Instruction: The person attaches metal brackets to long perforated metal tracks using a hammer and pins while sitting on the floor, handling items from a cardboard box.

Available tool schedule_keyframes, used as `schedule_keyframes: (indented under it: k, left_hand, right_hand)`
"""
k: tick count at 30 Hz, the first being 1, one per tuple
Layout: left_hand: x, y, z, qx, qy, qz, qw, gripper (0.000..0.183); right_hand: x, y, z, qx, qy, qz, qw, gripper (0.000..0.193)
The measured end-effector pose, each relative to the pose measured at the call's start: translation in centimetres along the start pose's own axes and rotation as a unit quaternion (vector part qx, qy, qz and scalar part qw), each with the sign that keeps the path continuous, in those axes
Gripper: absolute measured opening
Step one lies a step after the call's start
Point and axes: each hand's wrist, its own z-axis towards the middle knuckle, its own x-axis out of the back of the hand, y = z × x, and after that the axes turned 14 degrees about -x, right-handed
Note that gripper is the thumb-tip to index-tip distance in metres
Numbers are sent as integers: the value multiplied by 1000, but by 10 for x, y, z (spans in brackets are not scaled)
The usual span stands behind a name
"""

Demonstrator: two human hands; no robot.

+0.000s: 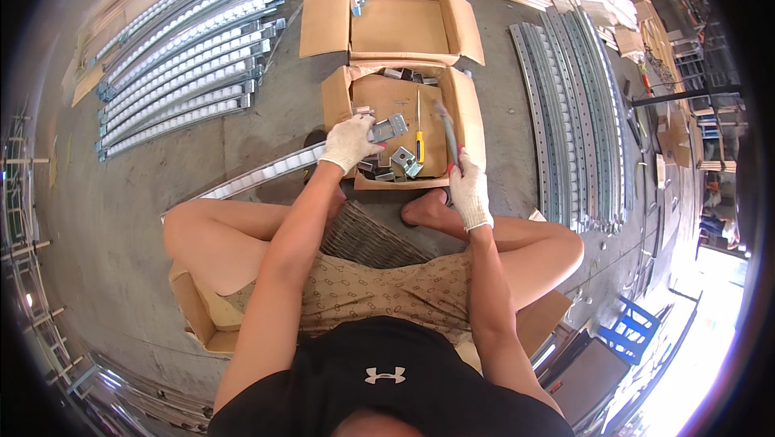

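Observation:
My left hand, in a white knit glove, is closed around the end of a roller track rail with white rollers. A metal bracket sits at that end, over the open cardboard box. My gloved right hand grips a hammer by its handle; its raised head is smeared by motion. Inside the box a screwdriver with a yellow handle lies on the cardboard. Near it are a loose bracket and several dark metal pieces.
A second open cardboard box stands beyond, with a bracket in it. Finished-looking roller rails lie in rows on the left floor. Metal rails are stacked at right. A blue plastic crate stands at the lower right.

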Motion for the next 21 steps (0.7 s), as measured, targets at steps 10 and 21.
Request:
schedule_keyframes:
  k: [10, 21]
  left_hand:
    - [37, -73, -77, 124, -165, 74, 976, 89]
    - [8, -94, -103, 143, -83, -62, 984, 55]
  right_hand:
    - [16, -20, 8, -186, -165, 116, 962, 44]
    - [-42, 34, 30, -96, -150, 41, 983, 42]
